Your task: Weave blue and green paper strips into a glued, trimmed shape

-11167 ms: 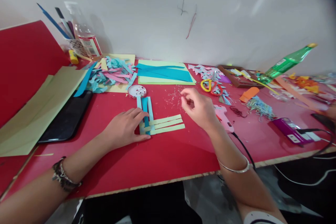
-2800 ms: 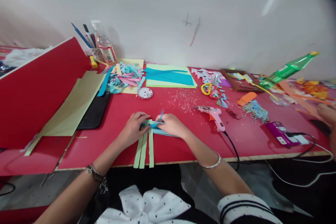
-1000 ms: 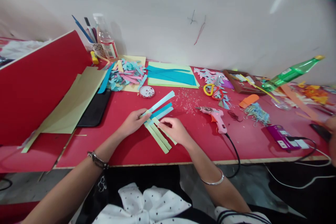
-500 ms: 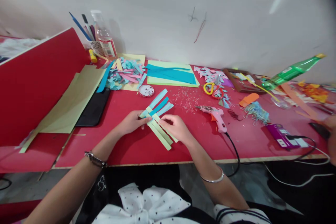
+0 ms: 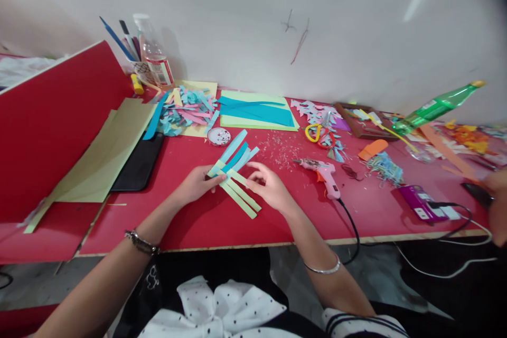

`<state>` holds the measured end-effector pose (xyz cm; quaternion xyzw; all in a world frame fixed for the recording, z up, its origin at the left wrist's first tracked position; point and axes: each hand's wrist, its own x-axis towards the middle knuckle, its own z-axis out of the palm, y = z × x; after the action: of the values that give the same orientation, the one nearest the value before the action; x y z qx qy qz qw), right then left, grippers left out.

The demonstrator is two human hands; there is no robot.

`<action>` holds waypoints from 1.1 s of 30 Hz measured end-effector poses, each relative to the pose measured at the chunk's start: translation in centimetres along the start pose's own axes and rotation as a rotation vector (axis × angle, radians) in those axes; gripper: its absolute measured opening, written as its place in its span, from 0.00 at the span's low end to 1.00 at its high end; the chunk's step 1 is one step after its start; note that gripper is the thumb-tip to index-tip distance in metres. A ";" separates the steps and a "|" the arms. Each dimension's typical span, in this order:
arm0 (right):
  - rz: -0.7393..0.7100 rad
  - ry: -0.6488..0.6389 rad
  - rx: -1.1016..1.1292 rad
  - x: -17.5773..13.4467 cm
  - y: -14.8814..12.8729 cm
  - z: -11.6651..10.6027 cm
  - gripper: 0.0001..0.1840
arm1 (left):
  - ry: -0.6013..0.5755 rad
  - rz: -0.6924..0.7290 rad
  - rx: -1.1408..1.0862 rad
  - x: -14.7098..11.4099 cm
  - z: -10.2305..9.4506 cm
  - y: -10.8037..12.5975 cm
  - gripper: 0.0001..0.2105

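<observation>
Left hand: clamped on the crossing of the paper strips, thumb above, probably so the overlaps cannot slide; the left hand (image 5: 198,184) stands apart from the right.
Blue strips: the blue strips (image 5: 233,146) fan away from the body, free ends raised just in front of the round lid (image 5: 219,137).
Green strips: the green strips (image 5: 240,203) cross them and slant toward the near right, over the red surface (image 5: 190,229).
Right hand: fingers curled, thumb at the end of the uppermost green strip, seemingly to steer it; whether the right hand (image 5: 271,187) pinches it, I cannot tell.
Glue gun: the pink glue gun (image 5: 324,171) lies on its side, likely kept within the right hand's reach.
</observation>
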<state>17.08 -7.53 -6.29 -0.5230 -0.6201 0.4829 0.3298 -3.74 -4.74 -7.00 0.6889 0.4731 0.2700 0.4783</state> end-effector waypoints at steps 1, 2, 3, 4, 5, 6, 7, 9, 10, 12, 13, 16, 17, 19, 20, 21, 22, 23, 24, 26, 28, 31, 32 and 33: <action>-0.011 0.012 0.013 0.0 0.0 0.0 0.24 | 0.005 0.003 0.002 0.0 0.0 -0.1 0.15; -0.020 0.026 0.023 -0.1 0.0 -0.1 0.24 | 0.011 0.007 0.004 0.0 0.0 -0.1 0.15; -0.027 0.039 0.031 -0.1 0.0 -0.1 0.24 | 0.018 0.010 0.004 0.0 -0.1 -0.2 0.15; -0.033 0.045 0.037 -0.2 0.0 0.0 0.25 | 0.024 0.015 0.002 0.0 -0.1 -0.2 0.15; -0.040 0.046 0.041 -0.2 -0.1 0.0 0.25 | 0.030 0.017 -0.001 -0.1 -0.1 -0.2 0.15; -0.053 0.047 0.043 -0.2 -0.1 0.0 0.26 | 0.035 0.018 -0.006 -0.1 -0.1 -0.2 0.15; -0.069 0.049 0.040 -0.2 -0.1 0.1 0.26 | 0.040 0.016 -0.010 -0.1 -0.1 -0.2 0.15; -0.106 0.054 0.024 -0.3 -0.2 0.3 0.26 | 0.048 0.007 -0.017 0.0 -0.1 -0.1 0.16; -0.122 0.059 0.013 -0.3 -0.2 0.3 0.27 | 0.054 0.003 -0.020 0.0 -0.1 0.0 0.16; -0.148 0.071 -0.005 -0.4 -0.3 0.5 0.27 | 0.065 -0.004 -0.019 0.0 -0.1 0.1 0.16; -0.159 0.073 -0.010 -0.4 -0.4 0.6 0.27 | 0.069 -0.006 -0.018 -0.1 -0.1 0.2 0.16; -0.185 0.065 -0.011 -0.4 -0.6 0.7 0.28 | 0.078 -0.019 -0.021 -0.2 -0.2 0.3 0.15; -0.185 0.058 -0.011 -0.4 -0.7 0.7 0.29 | 0.080 -0.023 -0.024 -0.2 -0.2 0.4 0.15; -0.165 0.050 -0.004 -0.3 -0.8 0.6 0.30 | 0.077 -0.026 -0.036 -0.2 -0.1 0.4 0.15; -0.146 0.048 0.010 -0.3 -0.8 0.5 0.30 | 0.070 -0.026 -0.043 -0.2 -0.1 0.5 0.15; -0.124 0.044 0.029 -0.2 -0.7 0.4 0.30 | 0.058 -0.024 -0.051 -0.2 -0.1 0.5 0.16; -0.104 0.037 0.050 0.0 -0.7 0.3 0.30 | 0.041 -0.021 -0.059 -0.2 0.0 0.5 0.16; -0.089 0.022 0.068 0.1 -0.6 0.2 0.30 | 0.023 -0.017 -0.066 -0.2 0.0 0.5 0.16; -0.082 0.002 0.079 0.2 -0.5 0.2 0.30 | 0.008 -0.012 -0.073 -0.2 0.0 0.5 0.16; -0.083 -0.032 0.088 0.4 -0.3 0.2 0.31 | -0.008 -0.003 -0.080 -0.2 0.1 0.5 0.17; -0.088 -0.034 0.107 0.6 -0.2 0.5 0.32 | -0.019 0.007 -0.079 -0.2 0.1 0.4 0.16; -0.061 0.004 0.142 0.8 -0.5 1.1 0.33 | -0.050 0.033 -0.065 -0.2 0.1 0.1 0.16; -0.044 0.019 0.140 0.9 -0.6 1.4 0.32 | -0.056 0.040 -0.059 -0.2 0.1 0.0 0.16; -0.026 0.034 0.134 1.0 -0.8 1.6 0.32 | -0.056 0.044 -0.054 -0.2 0.1 0.0 0.16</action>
<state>15.16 -6.99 -6.17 -0.4997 -0.5877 0.5100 0.3806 -3.73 -5.00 -7.08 0.6934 0.4366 0.2735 0.5037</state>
